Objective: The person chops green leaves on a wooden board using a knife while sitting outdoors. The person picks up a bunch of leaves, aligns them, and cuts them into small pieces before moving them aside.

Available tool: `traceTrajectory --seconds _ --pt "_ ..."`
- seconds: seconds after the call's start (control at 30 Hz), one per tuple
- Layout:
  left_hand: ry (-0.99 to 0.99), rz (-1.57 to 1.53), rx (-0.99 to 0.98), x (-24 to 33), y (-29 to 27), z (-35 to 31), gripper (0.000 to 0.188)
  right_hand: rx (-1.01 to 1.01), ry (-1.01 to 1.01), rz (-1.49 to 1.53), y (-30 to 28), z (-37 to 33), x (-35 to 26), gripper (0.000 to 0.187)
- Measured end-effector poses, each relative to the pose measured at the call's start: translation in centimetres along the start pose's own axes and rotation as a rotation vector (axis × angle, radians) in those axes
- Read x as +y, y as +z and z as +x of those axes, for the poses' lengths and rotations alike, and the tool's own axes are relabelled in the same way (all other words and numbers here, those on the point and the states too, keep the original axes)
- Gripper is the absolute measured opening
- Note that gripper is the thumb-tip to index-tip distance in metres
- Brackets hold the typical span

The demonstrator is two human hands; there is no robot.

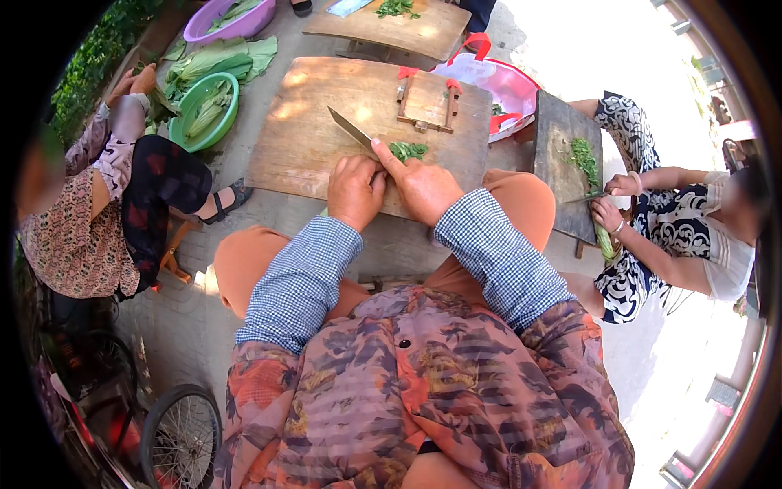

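Note:
My right hand [419,189] is closed around the handle of a broad kitchen knife [352,128], its index finger stretched along the top of the blade. The blade points to the far left over a wooden board [305,122]. Beside it, my left hand [355,192] is closed with curled fingers at the board's near edge. A sliver of pale green shows under that hand, apparently leafy greens mostly hidden by it. Chopped greens [409,151] lie in a small pile just beyond my right hand.
A small wooden frame [428,101] rests on the board's far right. At right, a person cuts greens on a dark board [562,134]; another at left handles leaves near a green basin [176,130]. A pink tub [521,81] stands behind; a bicycle wheel [182,436] is lower left.

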State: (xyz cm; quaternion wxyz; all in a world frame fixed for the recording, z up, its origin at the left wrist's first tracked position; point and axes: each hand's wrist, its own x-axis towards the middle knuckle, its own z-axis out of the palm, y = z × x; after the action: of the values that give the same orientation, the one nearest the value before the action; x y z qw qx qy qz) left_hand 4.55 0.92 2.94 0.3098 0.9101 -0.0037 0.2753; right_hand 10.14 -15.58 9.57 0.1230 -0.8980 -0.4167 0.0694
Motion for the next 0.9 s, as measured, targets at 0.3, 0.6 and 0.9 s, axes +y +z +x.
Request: traceTrajectory --seconds 0.3,0.6,0.9 --pt "0.0 -0.019 0.034 -0.8 0.5 -0.6 0.013 0.018 0.072 0.022 -1.1 -4.9 0.7 0.078" --pt "-0.01 -0.002 0.045 -0.9 0.5 -0.5 0.013 0.04 0.041 0.05 -2.9 -7.1 0.0 0.08" --pt "-0.059 -0.036 0.04 -1.0 0.6 -0.5 0.012 -0.118 0.091 -0.029 -3.8 -10.6 -0.7 0.089"
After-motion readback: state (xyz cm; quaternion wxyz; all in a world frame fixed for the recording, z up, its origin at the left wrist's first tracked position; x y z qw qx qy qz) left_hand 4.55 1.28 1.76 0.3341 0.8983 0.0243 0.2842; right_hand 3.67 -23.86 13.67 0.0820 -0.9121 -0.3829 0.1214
